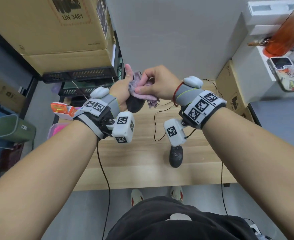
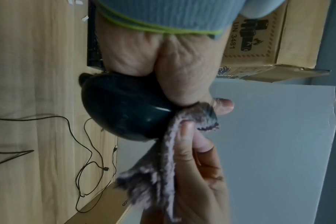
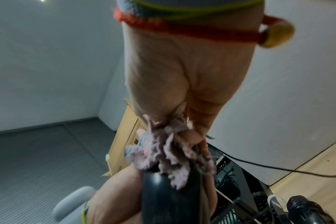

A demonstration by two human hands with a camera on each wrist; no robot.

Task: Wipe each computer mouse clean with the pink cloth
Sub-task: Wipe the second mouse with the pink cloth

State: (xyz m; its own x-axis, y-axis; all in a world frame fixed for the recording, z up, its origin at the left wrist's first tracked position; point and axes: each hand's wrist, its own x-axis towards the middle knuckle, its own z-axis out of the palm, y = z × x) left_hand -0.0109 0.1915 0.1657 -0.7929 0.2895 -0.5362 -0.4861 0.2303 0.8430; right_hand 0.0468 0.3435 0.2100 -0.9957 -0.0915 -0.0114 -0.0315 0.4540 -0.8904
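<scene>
My left hand (image 1: 123, 94) grips a glossy black mouse (image 1: 134, 105) above the back of the wooden table (image 1: 142, 167), thumb sticking up. My right hand (image 1: 144, 82) pinches the fluffy pink cloth (image 1: 142, 90) and presses it onto the top of that mouse. The left wrist view shows the mouse (image 2: 123, 112) under the palm, with the cloth (image 2: 169, 159) trailing through the right hand's fingers (image 2: 188, 130). In the right wrist view the cloth (image 3: 169, 151) is bunched on the mouse (image 3: 167, 197). A second black mouse (image 1: 176, 156), speckled with dust, lies on the table under my right wrist.
Thin black cables (image 1: 160, 118) loop over the table. Cardboard boxes (image 1: 56, 28) and black crates (image 1: 80, 75) stand at the back left. A small orange box (image 1: 63, 110) and a pink container (image 1: 58, 130) sit at the left edge. An orange bottle (image 1: 288, 32) and a phone (image 1: 288, 73) are at the right.
</scene>
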